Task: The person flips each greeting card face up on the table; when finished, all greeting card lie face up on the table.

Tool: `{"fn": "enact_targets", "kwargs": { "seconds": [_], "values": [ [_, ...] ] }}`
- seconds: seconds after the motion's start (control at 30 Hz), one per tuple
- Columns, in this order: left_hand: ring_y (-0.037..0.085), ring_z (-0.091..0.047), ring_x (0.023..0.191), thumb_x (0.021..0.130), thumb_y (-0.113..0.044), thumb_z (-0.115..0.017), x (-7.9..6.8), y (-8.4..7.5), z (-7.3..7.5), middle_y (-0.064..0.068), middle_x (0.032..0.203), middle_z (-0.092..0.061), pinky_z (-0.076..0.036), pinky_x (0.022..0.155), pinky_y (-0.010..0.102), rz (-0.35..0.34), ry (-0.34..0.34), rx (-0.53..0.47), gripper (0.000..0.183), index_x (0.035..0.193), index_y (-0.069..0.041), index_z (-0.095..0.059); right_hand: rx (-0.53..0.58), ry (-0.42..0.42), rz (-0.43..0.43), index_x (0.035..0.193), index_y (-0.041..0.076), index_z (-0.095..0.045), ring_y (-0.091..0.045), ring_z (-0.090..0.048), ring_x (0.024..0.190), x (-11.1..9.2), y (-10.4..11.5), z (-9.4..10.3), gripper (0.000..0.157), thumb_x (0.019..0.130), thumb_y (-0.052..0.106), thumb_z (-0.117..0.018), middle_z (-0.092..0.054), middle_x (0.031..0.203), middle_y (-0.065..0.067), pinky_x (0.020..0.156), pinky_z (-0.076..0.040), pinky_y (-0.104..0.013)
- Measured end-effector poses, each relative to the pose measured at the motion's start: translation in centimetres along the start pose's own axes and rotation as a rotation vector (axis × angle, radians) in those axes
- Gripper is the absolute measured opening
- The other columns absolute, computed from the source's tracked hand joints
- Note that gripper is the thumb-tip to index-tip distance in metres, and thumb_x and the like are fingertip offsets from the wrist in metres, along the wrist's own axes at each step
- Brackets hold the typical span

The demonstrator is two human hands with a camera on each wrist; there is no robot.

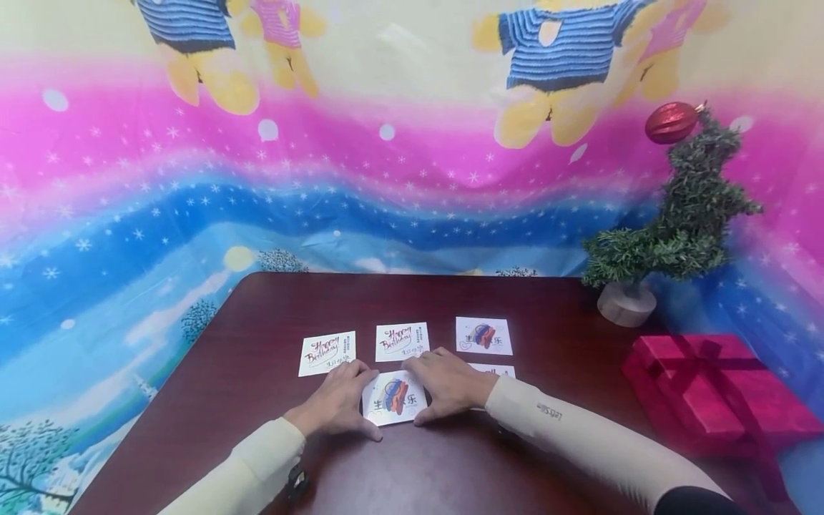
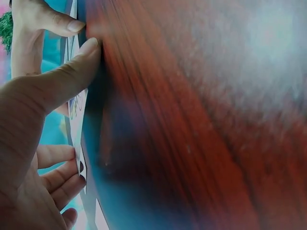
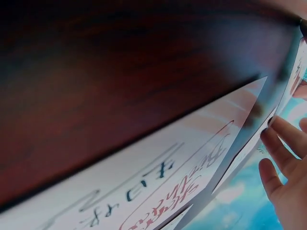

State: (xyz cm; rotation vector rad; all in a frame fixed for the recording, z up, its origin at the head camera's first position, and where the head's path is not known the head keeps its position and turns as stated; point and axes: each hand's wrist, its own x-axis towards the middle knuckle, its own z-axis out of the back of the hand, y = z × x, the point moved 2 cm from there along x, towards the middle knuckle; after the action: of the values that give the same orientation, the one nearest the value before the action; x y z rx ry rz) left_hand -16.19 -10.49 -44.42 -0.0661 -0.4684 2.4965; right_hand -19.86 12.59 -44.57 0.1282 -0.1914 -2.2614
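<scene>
At the front of the row, a white card [image 1: 394, 400] with a colourful picture and Chinese characters lies between my two hands. My left hand [image 1: 337, 402] grips its left side, thumb on the near edge and fingers at the far edge. My right hand [image 1: 453, 385] holds the right side in the same way. In the left wrist view, the left fingers [image 2: 62, 177] touch the thin card edge. Beneath the right forearm, another card [image 1: 494, 370] is partly covered; the right wrist view shows a lettered card [image 3: 192, 158] close up.
Behind my hands lie two "Happy Birthday" cards [image 1: 327, 353] and a picture card [image 1: 484, 335] on the dark wooden table [image 1: 412, 472]. On the right stand a red gift box [image 1: 714, 386] and a small artificial tree [image 1: 682, 207]. A printed cloth backdrop [image 1: 360, 157] hangs behind.
</scene>
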Motion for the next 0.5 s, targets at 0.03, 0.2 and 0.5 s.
{"fn": "enact_targets", "kwargs": {
  "seconds": [0.03,0.2,0.5],
  "values": [
    [0.026,-0.047,0.108,0.054,-0.057,-0.093,0.1,0.0,0.0,0.010,0.121,-0.053,-0.039,0.100,0.049,-0.005,0.008,0.003,0.108,0.136,0.003,-0.056,0.003,0.005,-0.003,0.141,0.015,-0.047,-0.013,-0.054,0.108,0.0,0.0,-0.1,0.090,0.073,0.067,-0.077,-0.059,0.115,0.005,0.104,-0.036,-0.035],
    [0.025,-0.048,0.107,0.055,-0.057,-0.093,0.8,0.2,0.0,0.009,0.121,-0.054,-0.038,0.102,0.049,-0.013,0.048,0.021,0.107,0.136,0.003,-0.057,0.001,0.008,0.002,0.139,0.016,-0.048,-0.010,-0.054,0.102,0.1,-0.4,-0.2,0.089,0.073,0.068,-0.077,-0.059,0.110,0.007,0.101,-0.037,-0.035],
    [0.025,-0.049,0.102,0.051,-0.054,-0.096,2.0,0.4,0.3,0.010,0.118,-0.056,-0.041,0.097,0.047,-0.017,0.076,0.031,0.103,0.131,0.002,-0.061,0.013,-0.001,-0.011,0.138,0.016,-0.050,-0.007,-0.053,0.094,0.3,-0.9,-0.2,0.088,0.073,0.067,-0.078,-0.061,0.109,0.008,0.100,-0.039,-0.036]
  ]
}}
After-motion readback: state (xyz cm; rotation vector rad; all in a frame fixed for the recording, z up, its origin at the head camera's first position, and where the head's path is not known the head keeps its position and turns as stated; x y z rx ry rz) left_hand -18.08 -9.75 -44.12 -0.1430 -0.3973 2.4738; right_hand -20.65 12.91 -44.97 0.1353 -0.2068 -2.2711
